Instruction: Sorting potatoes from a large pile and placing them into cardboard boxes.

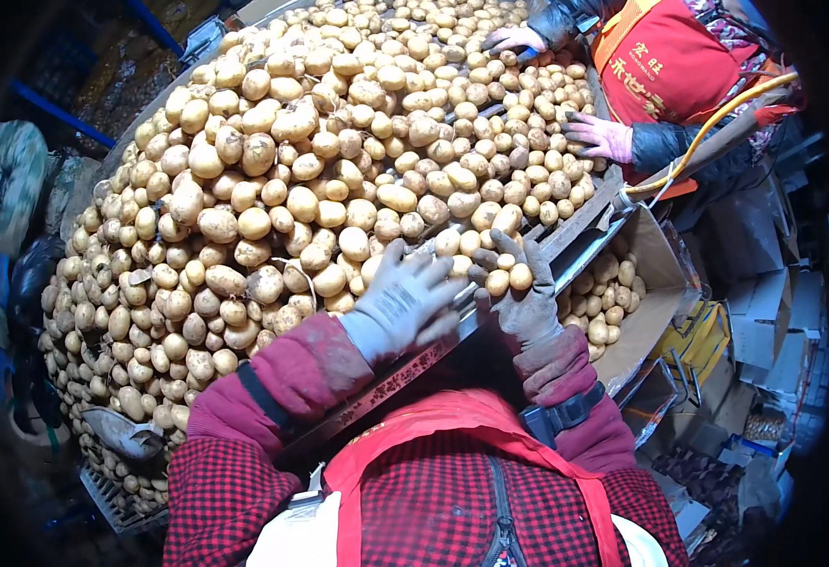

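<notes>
My left hand [407, 301], in a pale grey work glove, is palm down at the front edge of a large heap of potatoes [258, 170]. Its fingers are spread, and I see nothing held in it. My right hand [527, 315], in a dirtier grey glove, is turned palm up with its fingers half curled. Three small potatoes [520, 276] sit in that palm. Between the hands, a few potatoes [447, 242] lie by the metal rim [467, 322] of the sorting table. Below and right of my right hand is a cardboard box [659, 315] partly filled with potatoes.
Across the table, a co-worker in a red apron [676, 64] has one gloved hand [602, 137] on the potatoes and another [517, 39] farther back. A yellow cable [705, 135] runs along a pole at right. A plastic crate [113, 500] stands lower left.
</notes>
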{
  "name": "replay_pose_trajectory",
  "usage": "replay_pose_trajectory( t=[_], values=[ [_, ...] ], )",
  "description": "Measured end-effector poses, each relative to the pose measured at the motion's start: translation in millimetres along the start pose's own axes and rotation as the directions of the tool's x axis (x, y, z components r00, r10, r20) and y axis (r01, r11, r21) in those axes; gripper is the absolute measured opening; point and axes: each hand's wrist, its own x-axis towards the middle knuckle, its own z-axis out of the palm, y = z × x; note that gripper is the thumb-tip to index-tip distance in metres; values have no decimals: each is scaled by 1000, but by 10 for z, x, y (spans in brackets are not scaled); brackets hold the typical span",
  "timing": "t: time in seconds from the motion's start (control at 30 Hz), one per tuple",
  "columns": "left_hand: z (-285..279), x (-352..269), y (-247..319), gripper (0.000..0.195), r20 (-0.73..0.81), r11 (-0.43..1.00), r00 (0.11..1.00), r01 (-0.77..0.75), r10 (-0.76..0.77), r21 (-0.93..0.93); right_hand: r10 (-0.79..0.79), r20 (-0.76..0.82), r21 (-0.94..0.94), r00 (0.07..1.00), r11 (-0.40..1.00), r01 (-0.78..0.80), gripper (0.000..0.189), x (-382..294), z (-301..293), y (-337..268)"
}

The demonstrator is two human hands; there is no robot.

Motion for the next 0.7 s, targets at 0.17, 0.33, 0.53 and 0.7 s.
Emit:
replay_pose_trajectory(
  t=[0.17,0.33,0.53,0.7],
  values=[
    [-97,349,-769,38,-125,947,940,320,-317,7,-2,28,-22,1000,1000,3,64,-1,-60,10],
    [27,708,-1195,56,218,894,873,392,-436,218,40,35,27,999,999,-41,68,21,-76,5],
    [95,1060,-1241,57,413,850,749,401,-519,341,-30,76,-37,997,999,33,67,4,-37,30],
    [-44,1131,-1231,53,534,862,679,432,-504,264,5,79,-69,997,998,1,62,0,-43,6]
  ],
)
